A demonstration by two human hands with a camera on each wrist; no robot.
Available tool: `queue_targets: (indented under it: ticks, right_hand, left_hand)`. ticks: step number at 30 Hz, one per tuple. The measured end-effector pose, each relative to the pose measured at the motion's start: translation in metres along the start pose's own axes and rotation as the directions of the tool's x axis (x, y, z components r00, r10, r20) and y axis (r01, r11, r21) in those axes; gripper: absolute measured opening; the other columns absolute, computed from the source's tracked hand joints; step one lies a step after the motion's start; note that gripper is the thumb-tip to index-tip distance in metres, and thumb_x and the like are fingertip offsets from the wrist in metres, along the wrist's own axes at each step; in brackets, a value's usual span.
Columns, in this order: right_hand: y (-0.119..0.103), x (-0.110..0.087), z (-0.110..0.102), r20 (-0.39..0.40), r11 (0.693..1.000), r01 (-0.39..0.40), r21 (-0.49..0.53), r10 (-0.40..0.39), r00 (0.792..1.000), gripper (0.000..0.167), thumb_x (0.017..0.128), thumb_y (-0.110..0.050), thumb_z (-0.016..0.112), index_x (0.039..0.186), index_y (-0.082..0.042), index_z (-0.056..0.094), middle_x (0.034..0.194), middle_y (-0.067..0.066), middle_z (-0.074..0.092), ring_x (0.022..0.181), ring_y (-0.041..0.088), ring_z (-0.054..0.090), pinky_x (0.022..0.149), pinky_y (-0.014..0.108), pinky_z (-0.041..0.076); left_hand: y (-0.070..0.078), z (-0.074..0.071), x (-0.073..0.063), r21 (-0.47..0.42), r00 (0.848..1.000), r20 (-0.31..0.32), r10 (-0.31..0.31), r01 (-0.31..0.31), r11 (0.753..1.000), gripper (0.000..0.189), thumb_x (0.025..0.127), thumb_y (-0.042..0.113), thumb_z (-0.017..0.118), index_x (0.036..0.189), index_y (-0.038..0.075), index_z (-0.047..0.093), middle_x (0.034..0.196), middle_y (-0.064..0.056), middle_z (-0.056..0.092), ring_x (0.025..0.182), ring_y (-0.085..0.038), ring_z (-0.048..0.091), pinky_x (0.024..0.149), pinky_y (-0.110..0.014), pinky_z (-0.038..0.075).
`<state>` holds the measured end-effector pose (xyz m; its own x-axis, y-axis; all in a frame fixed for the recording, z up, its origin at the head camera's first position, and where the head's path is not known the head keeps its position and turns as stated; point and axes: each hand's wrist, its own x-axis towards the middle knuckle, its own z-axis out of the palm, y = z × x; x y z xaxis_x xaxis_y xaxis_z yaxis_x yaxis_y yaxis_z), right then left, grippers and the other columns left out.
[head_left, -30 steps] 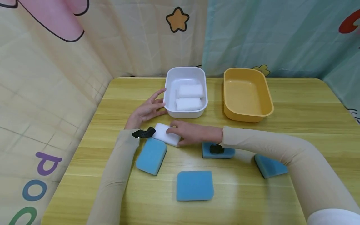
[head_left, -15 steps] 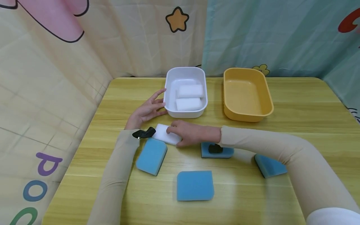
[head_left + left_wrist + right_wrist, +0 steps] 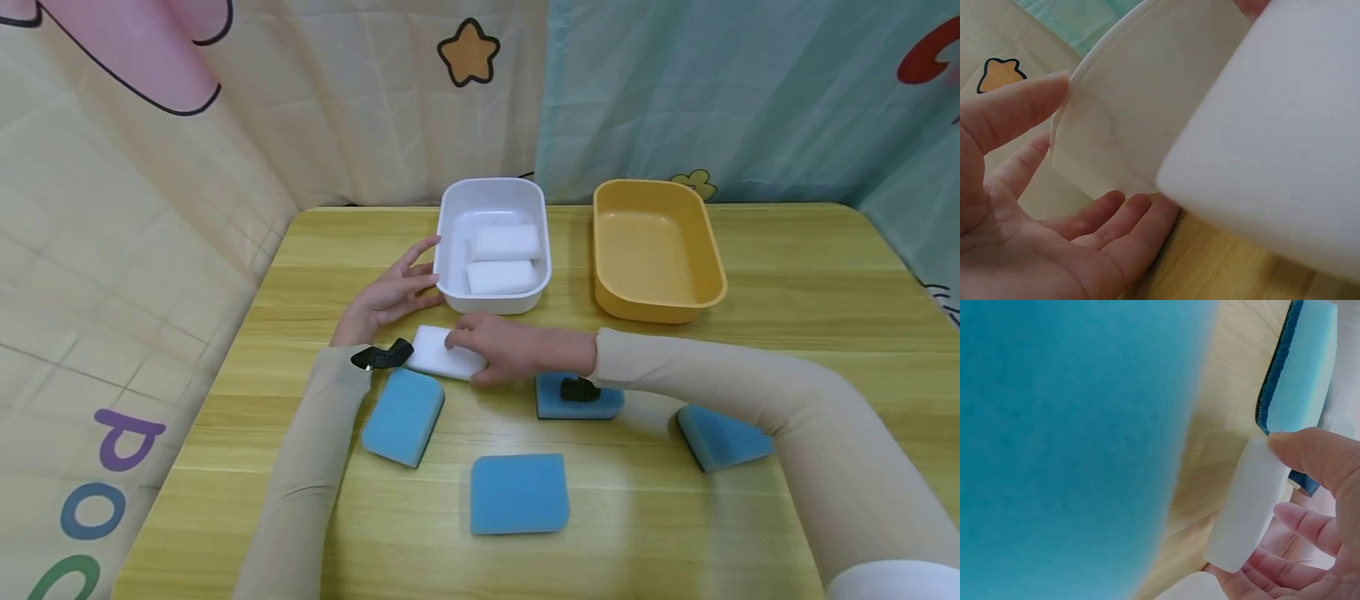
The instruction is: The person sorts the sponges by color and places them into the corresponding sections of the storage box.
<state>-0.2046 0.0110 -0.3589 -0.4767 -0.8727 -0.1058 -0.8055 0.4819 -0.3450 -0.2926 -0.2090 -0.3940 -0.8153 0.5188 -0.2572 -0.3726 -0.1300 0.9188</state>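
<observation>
On the worktop (image 3: 810, 300), both tubs had been left in place at the far side: the yellow tub (image 3: 660, 313) on the right, the white tub (image 3: 495, 305) on the left. Of the hands, the left hand (image 3: 393, 292) was spread wide, with its fingertips set against the left outer wall of the white tub and nothing gripped. The right hand (image 3: 510, 346) was narrowed around a white block. Four blue sponges (image 3: 519, 494) had been left unmoved, nearer than the tubs. Two other white blocks (image 3: 505, 242) were contained in the white tub, unchanged.

Only the held white block (image 3: 442, 352), just near of the white tub, had been visibly altered: over the last second its right end had been shifted slightly toward the far side or upward; which of these could not be told. From this, the pinch was judged to be taking effect, though the block had not yet been brought over either tub.
</observation>
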Motion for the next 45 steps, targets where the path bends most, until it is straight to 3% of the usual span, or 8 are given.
queue_targets:
  ticks: [9,19,31,45]
  right_hand:
    - [0.000,-0.009,-0.005,-0.068,1.000,0.026,0.008,-0.026,0.997,0.044,0.081,-0.018,0.069,0.121,-0.004,0.054,0.122,0.017,0.054,0.109,0.027,0.054,0.095,0.036,0.047]
    - [0.001,-0.021,-0.013,-0.111,1.000,0.008,0.028,-0.005,0.994,0.044,0.081,-0.018,0.069,0.121,-0.006,0.055,0.122,0.013,0.055,0.108,0.025,0.052,0.094,0.035,0.047]
    - [0.004,-0.035,-0.033,-0.188,0.999,-0.012,0.039,0.019,0.982,0.043,0.081,-0.020,0.069,0.120,-0.008,0.055,0.125,0.014,0.055,0.112,0.027,0.052,0.096,0.039,0.048]
    - [0.021,-0.034,-0.046,-0.293,0.998,-0.019,0.054,0.034,0.955,0.040,0.079,-0.016,0.068,0.117,-0.008,0.056,0.125,0.014,0.056,0.115,0.030,0.052,0.095,0.044,0.047]
  left_hand:
    - [0.004,0.002,-0.001,0.020,1.000,-0.007,0.009,-0.009,1.000,0.066,0.096,0.000,0.045,0.148,0.032,0.021,0.143,-0.012,0.034,0.114,-0.019,0.049,0.091,-0.033,0.050]
    - [0.005,0.002,-0.004,0.035,1.000,-0.013,0.008,-0.008,0.999,0.066,0.096,0.002,0.046,0.148,0.034,0.022,0.144,-0.011,0.034,0.119,-0.020,0.046,0.108,-0.045,0.039]
    - [0.003,0.001,-0.003,0.034,1.000,-0.017,-0.003,0.004,0.999,0.065,0.096,0.001,0.044,0.148,0.034,0.022,0.140,-0.008,0.035,0.118,-0.020,0.043,0.087,-0.030,0.049]
    - [0.004,0.000,-0.003,-0.002,1.000,0.000,-0.006,0.006,1.000,0.063,0.096,0.001,0.043,0.147,0.034,0.024,0.136,-0.005,0.039,0.108,-0.016,0.049,0.081,-0.028,0.051]
